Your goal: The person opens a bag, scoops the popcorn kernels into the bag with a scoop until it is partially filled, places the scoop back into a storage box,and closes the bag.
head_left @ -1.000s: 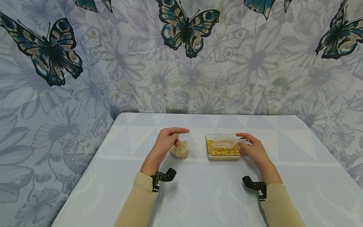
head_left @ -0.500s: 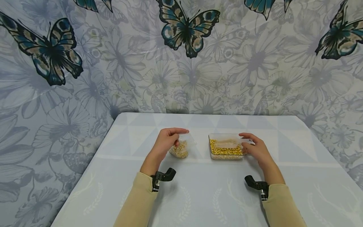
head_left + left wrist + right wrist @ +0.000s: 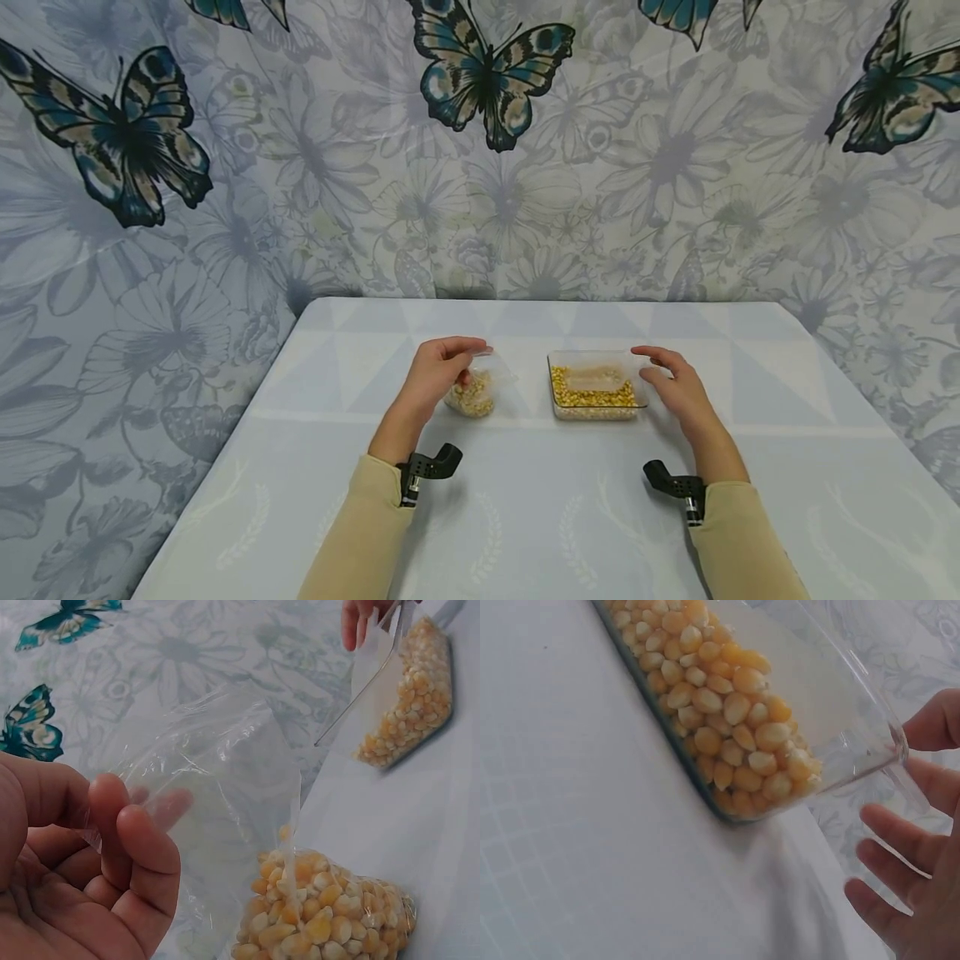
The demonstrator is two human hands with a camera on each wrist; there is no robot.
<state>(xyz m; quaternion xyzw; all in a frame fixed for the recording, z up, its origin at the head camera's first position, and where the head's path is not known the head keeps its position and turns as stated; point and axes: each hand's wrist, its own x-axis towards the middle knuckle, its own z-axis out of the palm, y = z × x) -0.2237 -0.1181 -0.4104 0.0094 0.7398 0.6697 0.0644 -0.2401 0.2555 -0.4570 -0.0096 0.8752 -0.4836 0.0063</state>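
Observation:
In the left wrist view, my left hand [image 3: 127, 862] pinches the upper edge of a clear plastic bag [image 3: 225, 765] between thumb and fingers. Corn kernels [image 3: 322, 907] fill the bag's bottom, which sits low by the table. To the right is a rectangular glass container [image 3: 597, 414], partly filled with yellow corn kernels [image 3: 731, 735]. A whitish, translucent scoop [image 3: 596, 379] lies on the corn inside it. My right hand [image 3: 678, 390] is at the container's right end, fingers spread and relaxed, thumb and forefinger right by the rim corner.
Both things are on a pale patterned table [image 3: 525, 500], the bag left of the container with a gap between. A floral wall covering with butterflies [image 3: 491, 75] rises behind the table's back edge.
The container first shifted slightly right along with my right hand. The right fingers have since loosened, and the scoop's handle no longer shows between them. My left hand keeps its pinch.

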